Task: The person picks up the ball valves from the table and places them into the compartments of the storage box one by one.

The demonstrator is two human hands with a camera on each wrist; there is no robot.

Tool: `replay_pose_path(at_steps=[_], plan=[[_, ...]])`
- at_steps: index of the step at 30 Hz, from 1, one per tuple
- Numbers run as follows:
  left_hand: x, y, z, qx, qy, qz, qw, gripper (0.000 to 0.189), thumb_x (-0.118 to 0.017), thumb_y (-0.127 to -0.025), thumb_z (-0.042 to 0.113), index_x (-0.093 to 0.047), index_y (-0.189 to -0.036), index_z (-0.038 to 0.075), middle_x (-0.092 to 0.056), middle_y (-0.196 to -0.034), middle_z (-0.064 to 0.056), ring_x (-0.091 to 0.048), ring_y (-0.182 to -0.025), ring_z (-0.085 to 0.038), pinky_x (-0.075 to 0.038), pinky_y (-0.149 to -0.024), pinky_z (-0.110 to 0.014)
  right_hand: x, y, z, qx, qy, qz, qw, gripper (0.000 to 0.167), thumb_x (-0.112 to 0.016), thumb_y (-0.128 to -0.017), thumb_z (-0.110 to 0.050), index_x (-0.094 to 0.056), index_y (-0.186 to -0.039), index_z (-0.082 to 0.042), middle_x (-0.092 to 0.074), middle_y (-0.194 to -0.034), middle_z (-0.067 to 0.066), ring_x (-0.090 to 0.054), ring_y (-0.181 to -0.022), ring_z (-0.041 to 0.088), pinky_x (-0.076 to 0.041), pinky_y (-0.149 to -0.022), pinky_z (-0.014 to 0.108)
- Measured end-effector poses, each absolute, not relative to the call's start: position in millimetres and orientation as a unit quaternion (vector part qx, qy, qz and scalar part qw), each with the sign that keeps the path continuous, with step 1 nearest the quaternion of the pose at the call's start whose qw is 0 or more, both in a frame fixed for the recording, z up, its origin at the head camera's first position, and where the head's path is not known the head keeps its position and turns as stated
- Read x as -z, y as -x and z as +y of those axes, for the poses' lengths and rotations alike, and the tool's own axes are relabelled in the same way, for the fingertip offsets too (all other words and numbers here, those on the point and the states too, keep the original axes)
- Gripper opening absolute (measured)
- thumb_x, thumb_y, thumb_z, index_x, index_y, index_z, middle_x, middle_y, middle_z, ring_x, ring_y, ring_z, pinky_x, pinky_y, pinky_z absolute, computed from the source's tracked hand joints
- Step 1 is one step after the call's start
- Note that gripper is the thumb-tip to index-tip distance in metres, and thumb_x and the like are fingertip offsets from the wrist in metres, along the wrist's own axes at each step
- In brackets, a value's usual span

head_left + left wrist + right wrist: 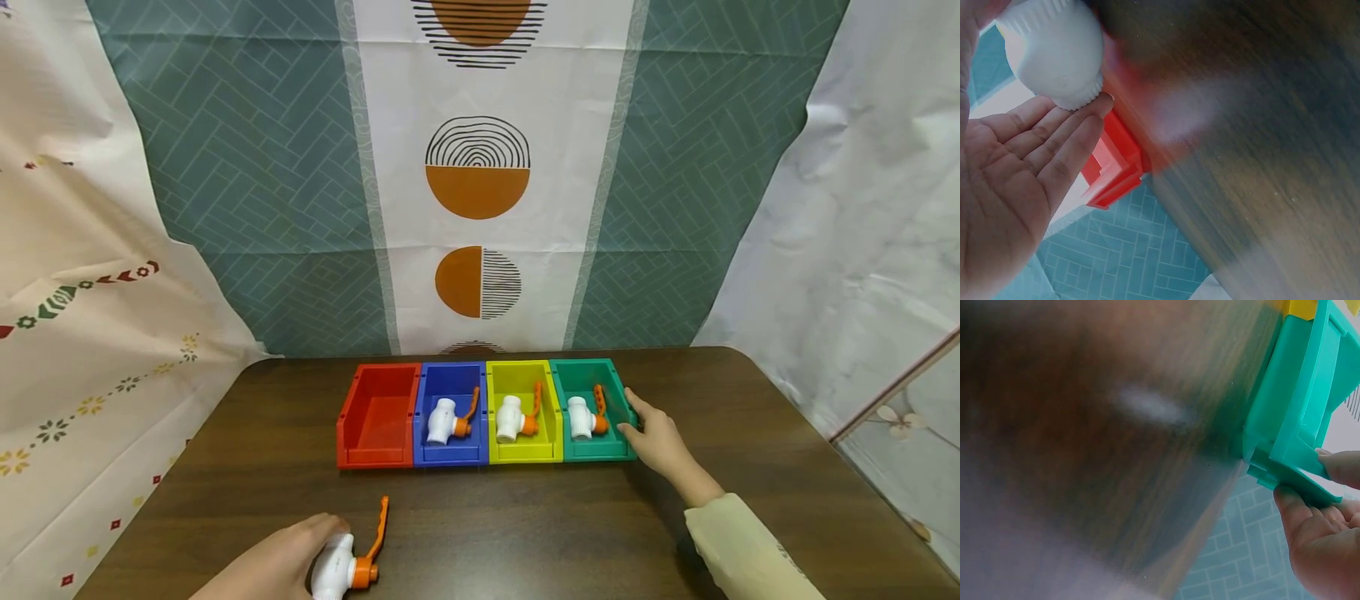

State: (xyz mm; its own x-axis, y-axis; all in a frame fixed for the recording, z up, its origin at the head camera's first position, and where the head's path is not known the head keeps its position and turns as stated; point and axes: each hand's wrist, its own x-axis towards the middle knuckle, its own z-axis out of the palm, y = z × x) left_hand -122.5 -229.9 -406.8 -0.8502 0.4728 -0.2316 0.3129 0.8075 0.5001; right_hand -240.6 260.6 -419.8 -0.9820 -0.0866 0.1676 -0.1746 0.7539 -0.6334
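My left hand [302, 554] holds a white ball valve [335, 567] with an orange lever above the table's front left part. The left wrist view shows the valve's white body [1057, 53] between thumb and fingers, its ribbed end against the fingertips; its lever is out of sight there. At the row's right end, my right hand [656, 437] grips the side wall of the green bin [600, 452], thumb and fingers on either side of it [1300, 487]. A similar valve [581, 418] lies in that bin.
Left of the green bin stand a yellow bin [525, 452], a blue bin [452, 456] and a red bin [378, 457], side by side. The yellow and blue bins each hold a valve. The dark wooden table [480, 525] ends at a patterned cloth [300, 167] behind.
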Motion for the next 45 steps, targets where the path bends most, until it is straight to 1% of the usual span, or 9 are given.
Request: replay_pose_path(at_steps=[2,4,7,10,13,17,26,39,45], plan=[[406,122,-229,-0.230,-0.206,0.934,0.178,0.071,-0.084,-0.064,0.050,-0.057,-0.113,0.004,-0.057,-0.100,0.002,-0.053,-0.082,-0.012,-0.055,-0.074,-0.036,420,241,260,-0.344,-0.070,-0.934,0.062,0.062,-0.057,-0.091,-0.004,-0.028,-0.144,0.008,-0.037,-0.140,0.034,-0.043,-0.125,0.048,-0.042,-0.097,0.059],[405,120,-228,-0.223,-0.213,0.937,0.167,0.073,-0.083,-0.064,0.052,-0.057,-0.113,0.004,-0.057,-0.100,0.003,-0.053,-0.082,-0.010,-0.055,-0.074,-0.035,420,241,260,-0.344,-0.072,-0.934,0.061,0.062,-0.057,-0.092,-0.004,-0.027,-0.145,0.008,-0.036,-0.141,0.034,-0.043,-0.126,0.048,-0.043,-0.097,0.058],[402,118,-228,-0.227,-0.217,0.936,0.156,0.076,-0.082,-0.063,0.056,-0.057,-0.113,0.005,-0.057,-0.099,0.005,-0.052,-0.081,-0.007,-0.055,-0.073,-0.031,420,241,259,-0.343,-0.075,-0.934,0.064,0.062,-0.057,-0.091,-0.004,-0.028,-0.144,0.008,-0.037,-0.141,0.033,-0.042,-0.126,0.048,-0.042,-0.097,0.059],[401,116,-227,-0.224,-0.245,0.936,0.117,0.077,-0.080,-0.062,0.061,-0.056,-0.112,0.008,-0.054,-0.098,0.009,-0.048,-0.080,0.000,-0.051,-0.069,-0.023,420,241,259,-0.342,-0.076,-0.934,0.065,0.062,-0.057,-0.091,-0.004,-0.028,-0.144,0.008,-0.037,-0.140,0.033,-0.043,-0.125,0.048,-0.043,-0.097,0.059],[401,115,-227,-0.220,-0.269,0.934,0.079,0.072,-0.083,-0.063,0.052,-0.055,-0.112,0.008,-0.052,-0.097,0.012,-0.046,-0.080,0.002,-0.049,-0.068,-0.021,420,241,260,-0.341,-0.072,-0.935,0.064,0.062,-0.057,-0.091,-0.004,-0.027,-0.145,0.008,-0.037,-0.140,0.034,-0.043,-0.125,0.048,-0.042,-0.097,0.059],[401,116,-226,-0.214,-0.298,0.930,0.037,0.066,-0.087,-0.060,0.035,-0.055,-0.110,0.007,-0.051,-0.096,0.012,-0.045,-0.080,0.002,-0.048,-0.066,-0.020,419,240,260,-0.342,-0.070,-0.935,0.060,0.063,-0.057,-0.091,-0.004,-0.027,-0.145,0.008,-0.036,-0.141,0.034,-0.041,-0.127,0.048,-0.041,-0.098,0.060],[398,122,-222,-0.207,-0.331,0.921,-0.014,0.063,-0.087,-0.055,0.025,-0.054,-0.106,0.007,-0.051,-0.093,0.011,-0.045,-0.078,0.002,-0.047,-0.063,-0.019,419,240,260,-0.345,-0.069,-0.934,0.056,0.063,-0.057,-0.091,-0.004,-0.026,-0.145,0.008,-0.036,-0.141,0.034,-0.041,-0.126,0.048,-0.042,-0.097,0.059],[378,145,-212,-0.222,-0.344,0.912,-0.031,0.060,-0.087,-0.055,0.021,-0.053,-0.103,0.005,-0.052,-0.089,0.008,-0.047,-0.077,-0.001,-0.048,-0.062,-0.019,418,241,261,-0.340,-0.067,-0.937,0.053,0.063,-0.057,-0.092,-0.005,-0.026,-0.145,0.008,-0.035,-0.142,0.034,-0.040,-0.127,0.049,-0.039,-0.098,0.060],[376,152,-211,-0.211,-0.339,0.916,-0.036,0.060,-0.086,-0.056,0.024,-0.054,-0.102,0.004,-0.052,-0.089,0.007,-0.047,-0.078,-0.003,-0.049,-0.065,-0.020,417,240,260,-0.340,-0.069,-0.937,0.053,0.063,-0.057,-0.092,-0.005,-0.026,-0.145,0.008,-0.035,-0.141,0.033,-0.041,-0.127,0.049,-0.040,-0.098,0.060]])
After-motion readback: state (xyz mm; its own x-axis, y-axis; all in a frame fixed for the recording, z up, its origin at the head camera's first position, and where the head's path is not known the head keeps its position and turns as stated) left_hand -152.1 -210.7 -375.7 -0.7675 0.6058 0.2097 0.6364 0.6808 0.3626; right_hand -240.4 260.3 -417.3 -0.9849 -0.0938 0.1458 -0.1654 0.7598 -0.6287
